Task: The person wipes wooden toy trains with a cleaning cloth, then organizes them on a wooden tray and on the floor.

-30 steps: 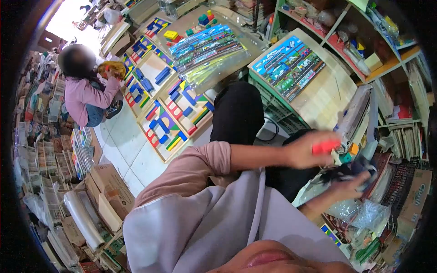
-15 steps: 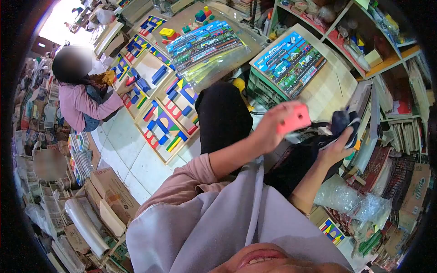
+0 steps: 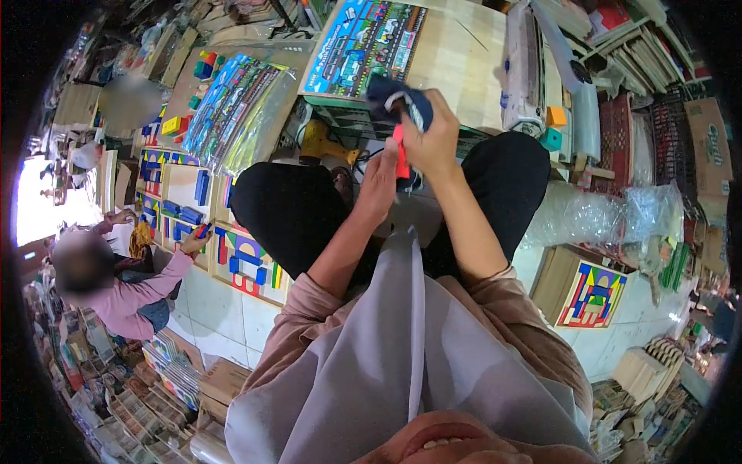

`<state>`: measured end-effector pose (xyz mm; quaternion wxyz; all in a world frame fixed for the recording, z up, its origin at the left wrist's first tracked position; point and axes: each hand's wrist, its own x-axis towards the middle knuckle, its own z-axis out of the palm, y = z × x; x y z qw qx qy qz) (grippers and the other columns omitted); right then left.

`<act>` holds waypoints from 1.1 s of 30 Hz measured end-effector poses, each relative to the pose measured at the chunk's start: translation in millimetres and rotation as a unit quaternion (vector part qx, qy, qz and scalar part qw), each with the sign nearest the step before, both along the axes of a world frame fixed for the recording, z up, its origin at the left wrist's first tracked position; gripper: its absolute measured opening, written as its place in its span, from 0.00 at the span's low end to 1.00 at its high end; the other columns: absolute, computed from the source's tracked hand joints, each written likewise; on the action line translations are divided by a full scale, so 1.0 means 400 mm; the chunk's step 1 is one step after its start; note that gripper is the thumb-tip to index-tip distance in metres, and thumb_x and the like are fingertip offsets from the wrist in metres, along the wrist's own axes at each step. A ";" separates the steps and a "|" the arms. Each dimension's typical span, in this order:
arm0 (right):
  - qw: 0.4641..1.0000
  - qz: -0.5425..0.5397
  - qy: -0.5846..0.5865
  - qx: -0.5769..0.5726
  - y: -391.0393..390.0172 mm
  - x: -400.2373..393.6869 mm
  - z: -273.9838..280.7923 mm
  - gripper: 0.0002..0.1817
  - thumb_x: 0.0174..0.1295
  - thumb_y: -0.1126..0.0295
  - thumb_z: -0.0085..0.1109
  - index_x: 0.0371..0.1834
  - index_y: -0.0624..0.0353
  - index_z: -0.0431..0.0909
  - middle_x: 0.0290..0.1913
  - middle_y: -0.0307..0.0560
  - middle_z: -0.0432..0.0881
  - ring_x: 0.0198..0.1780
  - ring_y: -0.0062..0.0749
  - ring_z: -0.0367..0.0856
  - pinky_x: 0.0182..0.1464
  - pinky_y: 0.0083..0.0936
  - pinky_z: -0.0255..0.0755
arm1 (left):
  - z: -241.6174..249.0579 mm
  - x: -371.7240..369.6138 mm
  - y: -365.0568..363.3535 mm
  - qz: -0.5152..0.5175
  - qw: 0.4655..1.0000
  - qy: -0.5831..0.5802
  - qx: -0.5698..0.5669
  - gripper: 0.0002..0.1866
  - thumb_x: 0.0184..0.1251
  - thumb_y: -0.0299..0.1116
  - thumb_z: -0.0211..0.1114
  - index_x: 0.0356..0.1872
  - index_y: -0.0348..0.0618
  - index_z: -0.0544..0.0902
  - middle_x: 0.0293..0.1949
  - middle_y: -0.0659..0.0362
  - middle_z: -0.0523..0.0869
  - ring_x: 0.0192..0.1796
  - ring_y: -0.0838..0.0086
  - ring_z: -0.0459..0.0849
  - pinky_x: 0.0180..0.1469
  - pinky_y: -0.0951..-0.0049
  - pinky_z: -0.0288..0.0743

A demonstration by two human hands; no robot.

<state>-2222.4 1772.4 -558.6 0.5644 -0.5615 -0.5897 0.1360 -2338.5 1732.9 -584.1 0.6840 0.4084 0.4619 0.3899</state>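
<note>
My left hand [image 3: 379, 183] is closed on a red block [image 3: 402, 152], seen edge-on between my knees. Beside it, my right hand [image 3: 435, 138] grips a dark blue cloth [image 3: 396, 98] with pale edging. The cloth hand meets the upper part of the block; whether the cloth itself touches the block's face is hidden by my fingers. Just beyond the hands stands a light wooden board [image 3: 456, 58] with a transport puzzle sheet [image 3: 363, 50] lying on it.
A yellow power tool [image 3: 317, 145] sits left of my hands. Wrapped puzzle sheets [image 3: 232, 116] lie further left. A co-worker in a pink top [image 3: 139, 298] reaches into trays of coloured blocks [image 3: 247, 259]. A boxed block set [image 3: 591, 294] stands at right, near plastic-wrapped rolls [image 3: 580, 216].
The view has swung to the right. My hands, apart before with the red block in the left and the cloth in the right, have come together between my knees.
</note>
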 end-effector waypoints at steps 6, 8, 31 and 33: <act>0.998 -0.037 0.014 -0.055 -0.006 0.081 0.024 0.23 0.50 0.83 0.51 0.53 0.57 0.72 0.49 0.56 0.77 0.52 0.39 0.77 0.56 0.31 0.67 | -0.020 -0.031 0.016 0.002 0.965 -0.193 -0.178 0.26 0.69 0.53 0.42 0.55 0.42 0.69 0.46 0.56 0.79 0.43 0.69 0.78 0.46 0.67 0.73; 0.980 0.068 -0.179 -0.055 -0.078 0.006 0.012 0.24 0.49 0.76 0.57 0.53 0.48 0.73 0.53 0.54 0.74 0.55 0.46 0.73 0.58 0.31 0.66 | -0.016 -0.017 0.030 0.047 0.944 -0.231 -0.229 0.24 0.70 0.52 0.40 0.53 0.44 0.70 0.45 0.57 0.79 0.43 0.71 0.79 0.45 0.71 0.73; 0.968 0.181 0.154 -0.080 -0.097 0.073 0.035 0.10 0.58 0.68 0.55 0.40 0.60 0.79 0.43 0.41 0.80 0.46 0.25 0.75 0.49 0.22 0.68 | 0.064 0.019 0.037 -0.084 0.907 0.190 0.365 0.15 0.48 0.26 0.67 0.39 0.34 0.79 0.42 0.53 0.74 0.47 0.69 0.72 0.48 0.73 0.67; 0.937 0.110 0.277 -0.183 -0.098 0.062 0.020 0.10 0.60 0.68 0.54 0.38 0.64 0.78 0.40 0.44 0.80 0.40 0.25 0.78 0.46 0.21 0.69 | 0.059 0.016 0.041 -0.094 0.926 0.128 0.341 0.13 0.50 0.27 0.67 0.38 0.33 0.80 0.36 0.59 0.73 0.41 0.74 0.72 0.44 0.77 0.67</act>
